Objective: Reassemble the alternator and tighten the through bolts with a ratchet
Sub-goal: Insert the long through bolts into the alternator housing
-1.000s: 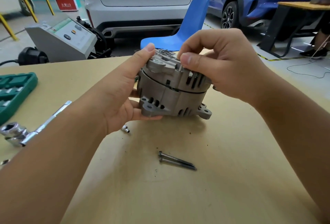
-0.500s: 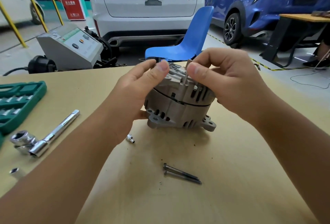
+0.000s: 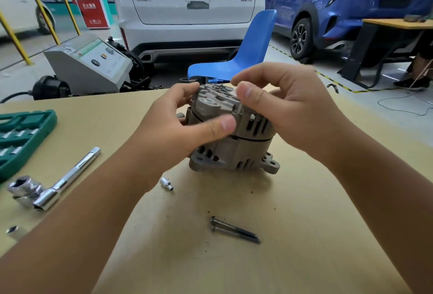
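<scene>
A: Where is the alternator [image 3: 230,134] found?

B: It is stood on the table [image 3: 304,223], between both hands. It is gripped at the side by the left hand [image 3: 185,127], thumb laid across the casing. A bolt [image 3: 238,107] is pinched by the right hand [image 3: 288,108] at the top rim.

A: How is it expected to handle?

B: Heavy, rigid cast metal is judged likely; it is best held by the casing, not the vents. Two spare bolts [image 3: 234,229] and the ratchet [image 3: 54,190] are left lying nearby.

A tan table [image 3: 304,235] carries the alternator [image 3: 234,151], two through bolts [image 3: 234,233] lying side by side, a small socket [image 3: 166,184], a ratchet [image 3: 54,192] and a green socket case [image 3: 21,139] at left
</scene>
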{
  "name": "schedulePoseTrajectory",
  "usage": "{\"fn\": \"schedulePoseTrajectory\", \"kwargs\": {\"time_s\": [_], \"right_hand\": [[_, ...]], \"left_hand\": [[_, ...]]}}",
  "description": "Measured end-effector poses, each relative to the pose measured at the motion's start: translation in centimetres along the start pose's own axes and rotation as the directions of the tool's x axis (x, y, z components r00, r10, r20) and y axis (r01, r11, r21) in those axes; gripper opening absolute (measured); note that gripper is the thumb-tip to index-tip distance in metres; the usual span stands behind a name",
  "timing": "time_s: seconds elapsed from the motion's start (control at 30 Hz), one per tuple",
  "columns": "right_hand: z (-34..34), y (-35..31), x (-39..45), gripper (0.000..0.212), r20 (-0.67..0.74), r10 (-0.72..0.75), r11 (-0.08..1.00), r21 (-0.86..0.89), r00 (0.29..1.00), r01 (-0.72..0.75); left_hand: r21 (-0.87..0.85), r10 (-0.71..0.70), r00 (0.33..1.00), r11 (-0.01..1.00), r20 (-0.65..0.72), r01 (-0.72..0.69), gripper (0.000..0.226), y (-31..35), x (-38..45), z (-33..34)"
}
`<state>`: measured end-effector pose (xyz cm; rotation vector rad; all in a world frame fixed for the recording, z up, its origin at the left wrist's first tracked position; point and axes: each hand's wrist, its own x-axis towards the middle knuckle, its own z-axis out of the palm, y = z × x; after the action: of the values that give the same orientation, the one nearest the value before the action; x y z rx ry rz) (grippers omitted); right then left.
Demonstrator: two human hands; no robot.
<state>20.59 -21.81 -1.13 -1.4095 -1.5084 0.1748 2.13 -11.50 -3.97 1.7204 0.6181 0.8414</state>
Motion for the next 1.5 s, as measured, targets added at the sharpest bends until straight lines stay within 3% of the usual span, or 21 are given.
{"fn": "schedulePoseTrajectory", "kwargs": {"time_s": [0.1, 0.27, 0.4, 0.47, 0.57, 0.63, 0.77, 0.83, 0.9, 0.97, 1.03, 1.13, 1.3, 1.4, 1.5], "right_hand": [[-0.4, -0.1, 0.2, 0.014, 0.034, 0.0, 1.0, -0.011, 0.999, 0.0], [0.9, 0.3, 0.3, 0.032, -0.15, 0.015, 0.996, -0.087, 0.989, -0.028], [0.2, 0.1, 0.2, 0.008, 0.014, -0.041, 0.999, -0.024, 0.999, 0.041], [-0.1, 0.2, 0.1, 0.01, 0.026, -0.061, 0.998, -0.018, 0.998, 0.062], [0.4, 0.3, 0.1, 0.014, -0.062, -0.054, 0.996, -0.072, 0.997, 0.049], [0.6, 0.2, 0.1, 0.016, -0.112, -0.037, 0.995, -0.1, 0.993, 0.025], [0.8, -0.1, -0.2, 0.013, -0.138, -0.061, 0.995, -0.088, 0.989, 0.049], [0.6, -0.1, -0.3, 0.012, -0.18, -0.102, 0.993, -0.08, 0.978, 0.089], [-0.2, 0.4, -0.4, 0.013, -0.24, -0.12, 0.99, -0.095, 0.963, 0.1], [-1.2, 1.8, -0.7, 0.017, -0.32, -0.076, 0.989, -0.141, 0.944, 0.032], [-2.0, 3.7, -1.1, 0.021, -0.387, 0.099, 0.984, -0.1, 0.917, -0.148], [-2.2, 5.4, -1.7, 0.03, -0.256, 0.368, 0.929, 0.07, 0.894, -0.362], [-1.1, 5.9, -2.0, 0.038, 0.013, 0.353, 0.855, 0.402, 0.936, -0.328], [-1.0, 6.5, -2.1, 0.045, 0.102, 0.39, 0.803, 0.45, 0.915, -0.392], [-1.1, 6.8, -2.2, 0.039, 0.119, 0.386, 0.783, 0.481, 0.915, -0.393]], "left_hand": [[0.173, 0.117, 0.993, 0.978, -0.016, -0.113, 0.077, -0.6, 0.0, 0.3], [0.301, 0.176, 0.983, 0.942, -0.054, -0.152, 0.091, -1.1, 0.0, 0.5], [0.284, 0.171, 0.984, 0.947, -0.055, -0.149, 0.076, -1.0, -0.2, 1.1], [0.279, 0.164, 0.984, 0.95, -0.066, -0.14, 0.09, -1.3, -0.4, 1.3], [0.353, 0.166, 0.985, 0.926, -0.05, -0.138, 0.127, -1.8, -0.6, 1.6], [0.422, 0.21, 0.977, 0.89, -0.041, -0.174, 0.138, -2.1, -0.8, 2.0], [0.493, 0.351, 0.936, 0.811, 0.02, -0.315, 0.131, -2.4, -1.0, 1.7], [0.524, 0.388, 0.913, 0.755, 0.129, -0.395, 0.129, -2.6, -1.0, 0.7], [0.524, 0.469, 0.847, 0.67, 0.251, -0.526, 0.116, -2.9, -0.8, -0.4], [0.523, 0.548, 0.785, 0.597, 0.288, -0.609, 0.098, -3.2, -0.5, -1.1], [0.517, 0.581, 0.765, 0.58, 0.279, -0.629, 0.091, -3.3, -0.4, -1.2], [0.52, 0.615, 0.738, 0.55, 0.277, -0.653, 0.086, -3.5, -0.7, -1.2], [0.602, 0.655, 0.712, 0.469, 0.254, -0.646, 0.076, -4.4, -2.0, -1.1], [0.639, 0.678, 0.692, 0.422, 0.247, -0.643, 0.067, -4.9, -2.5, -1.0], [0.598, 0.645, 0.708, 0.457, 0.287, -0.658, 0.078, -4.8, -2.6, -1.3]]}}
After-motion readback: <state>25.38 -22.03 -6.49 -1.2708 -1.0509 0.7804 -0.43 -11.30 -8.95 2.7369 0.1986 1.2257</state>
